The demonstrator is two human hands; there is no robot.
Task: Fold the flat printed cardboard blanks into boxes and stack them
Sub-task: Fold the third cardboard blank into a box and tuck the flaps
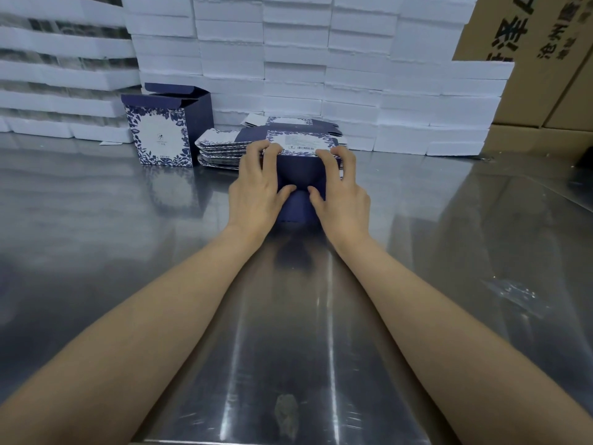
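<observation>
White foam blocks (288, 59) wall off the back of a steel bench (128, 252), with brown cartons (545, 91) piled beyond the right hand.

Both hands are on one half-formed box (300, 170), which lies on its side between them with its dark blue end facing the person. The left hand (256, 191) and the right hand (343, 194) each grip it, fingers curled over its upper printed face and thumbs pressed onto the end flaps, nearly meeting in the middle. Just behind the fingers sits the stack of flat blanks (221, 149); beyond the left hand and further out to its side stands a finished box (163, 133), upright, lid flap open.

The step in hand looks like closing the bottom: the side flaps seem folded in, and a longer flap hangs down below the thumbs. Whether its tab is tucked cannot be told.

The next move likely calls for pushing that flap home while the fingers brace the top so the walls stay square, then standing the box upright beside the finished one. Pressing unevenly could crease the card.
</observation>
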